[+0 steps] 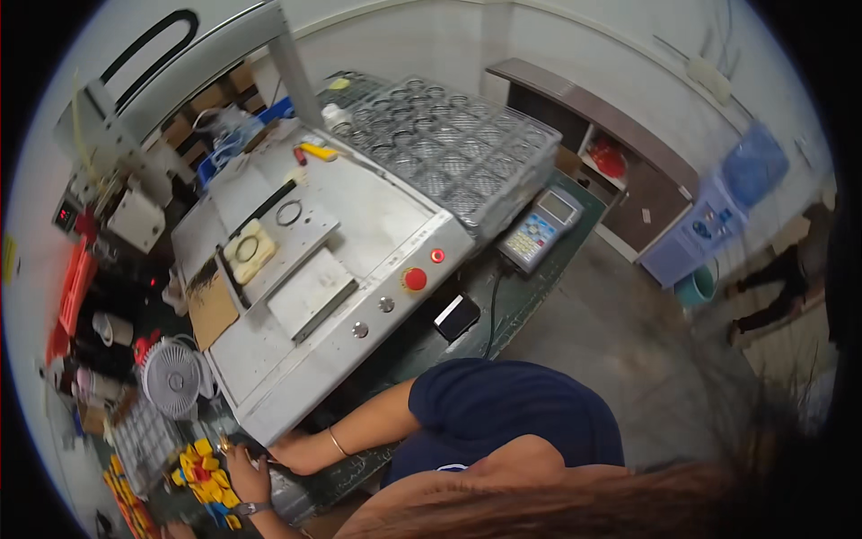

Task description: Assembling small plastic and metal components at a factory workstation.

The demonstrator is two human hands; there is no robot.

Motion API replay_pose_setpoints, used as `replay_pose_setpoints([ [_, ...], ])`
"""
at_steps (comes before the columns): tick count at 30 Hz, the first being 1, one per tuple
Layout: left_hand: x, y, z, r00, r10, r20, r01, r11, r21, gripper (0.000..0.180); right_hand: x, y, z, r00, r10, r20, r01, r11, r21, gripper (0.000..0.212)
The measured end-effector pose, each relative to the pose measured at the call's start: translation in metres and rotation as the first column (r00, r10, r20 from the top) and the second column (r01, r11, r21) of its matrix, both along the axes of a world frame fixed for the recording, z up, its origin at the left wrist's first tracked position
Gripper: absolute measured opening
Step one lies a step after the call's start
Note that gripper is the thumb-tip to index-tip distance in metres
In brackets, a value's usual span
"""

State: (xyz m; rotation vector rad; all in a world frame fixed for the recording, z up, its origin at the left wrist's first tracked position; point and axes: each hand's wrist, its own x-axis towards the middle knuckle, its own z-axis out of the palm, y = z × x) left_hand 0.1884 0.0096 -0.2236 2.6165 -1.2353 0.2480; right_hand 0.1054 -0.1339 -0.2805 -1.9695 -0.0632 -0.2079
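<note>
Yellow pieces [214, 486] lie beside the left hand [249, 476]; I cannot tell either grip

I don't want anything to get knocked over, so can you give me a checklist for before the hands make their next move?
1. Left hand's grip: cannot tell. The left hand is beside the yellow pieces, but what its fingers hold is too small to see.
2. Right hand in plain view: not ok. The right hand is partly hidden near the corner of the big machine.
3. Yellow pieces tidy: not ok. They lie in a loose heap.
4. Fan apart from both hands: ok. The fan isn't touching either one.
5. Red button uncovered: ok. Nothing lies on the red button.
</note>
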Motion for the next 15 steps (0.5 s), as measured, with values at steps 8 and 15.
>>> replay_pose_setpoints([
  [8,-0.021,-0.018,0.018,0.977,0.078,-0.196,-0.091,0.994,-0.059,0.031,-0.014,-0.016,0.039,0.968,0.025,0.249,0.007,0.992,-0.126,0.023],
  [15,-0.01,-0.006,0.005,0.962,0.145,-0.232,-0.177,0.977,-0.121,0.03,-0.003,-0.013,0.034,0.953,-0.009,0.304,0.035,0.996,-0.079,0.013],
])
